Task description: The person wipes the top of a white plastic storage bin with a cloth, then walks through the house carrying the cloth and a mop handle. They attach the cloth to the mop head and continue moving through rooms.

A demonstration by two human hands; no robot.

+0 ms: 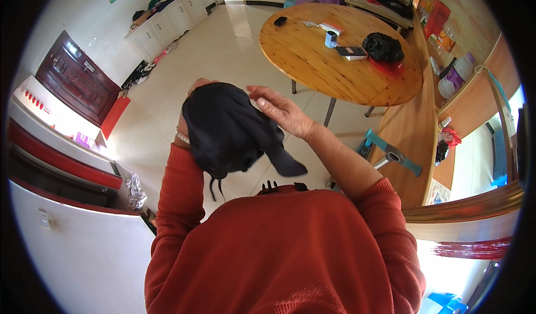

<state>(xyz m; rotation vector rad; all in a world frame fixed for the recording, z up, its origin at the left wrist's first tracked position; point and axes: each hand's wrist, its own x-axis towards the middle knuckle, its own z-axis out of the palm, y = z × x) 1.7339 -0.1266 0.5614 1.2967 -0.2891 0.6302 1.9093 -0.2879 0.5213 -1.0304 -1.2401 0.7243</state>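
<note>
A bunched black cloth item (230,125), perhaps a cap or bag, hangs in front of my chest, with a thin black cord dangling from its lower edge and a flap reaching to the right. My left hand (184,119) holds it from behind at the left; most of its fingers are hidden by the cloth, and a light band circles the wrist. At the cloth's upper right edge is my right hand (279,110), fingers loosely spread and the thumb beside the cloth; whether it touches the fabric is not plain.
Ahead to the right stands a round wooden table (301,54) with a black plastic bag (383,48), a phone (351,51) and a small blue-and-white device (331,39). A teal-and-grey handle (392,154) rises by the wooden ledge (412,146). White cabinets (167,22) line the far left wall.
</note>
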